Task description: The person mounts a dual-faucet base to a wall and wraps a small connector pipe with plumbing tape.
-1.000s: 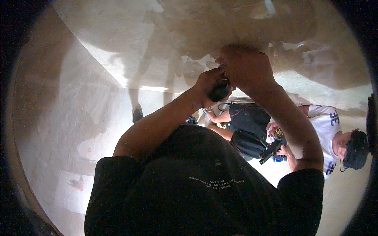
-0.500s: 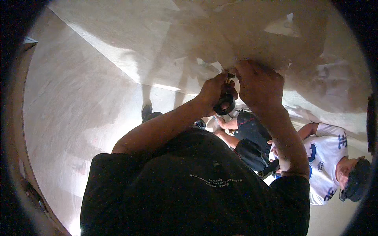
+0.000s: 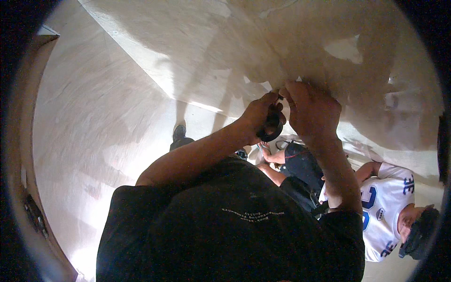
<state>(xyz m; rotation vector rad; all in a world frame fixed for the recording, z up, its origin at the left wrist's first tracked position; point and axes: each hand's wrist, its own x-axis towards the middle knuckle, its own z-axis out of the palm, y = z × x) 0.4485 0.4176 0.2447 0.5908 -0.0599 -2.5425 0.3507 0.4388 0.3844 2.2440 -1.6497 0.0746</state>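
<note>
My left hand [image 3: 256, 115] is closed around a black ring that looks like a roll of black tape [image 3: 271, 134], which hangs below its fingers. The fingertips of that hand pinch a small dark piece [image 3: 280, 97] at the top. Close beside it, my right hand [image 3: 314, 110] is closed too, thumb and fingers pressed together almost against the left fingertips. What the right fingers hold is hidden by the hand and the shadow. Both hands are raised in front of a pale, smeared wall [image 3: 225, 51].
At the right, a person [image 3: 390, 202] in a white jersey, dark shorts and dark cap is low down near the wall. A shoe [image 3: 179, 132] shows on the floor left of my hands. Along the far left runs a curved brown edge [image 3: 35, 155].
The whole view has shifted slightly. The left fingertips have closed over a brass-coloured bit that showed earlier. The person at the right has shifted a little lower in the picture.
</note>
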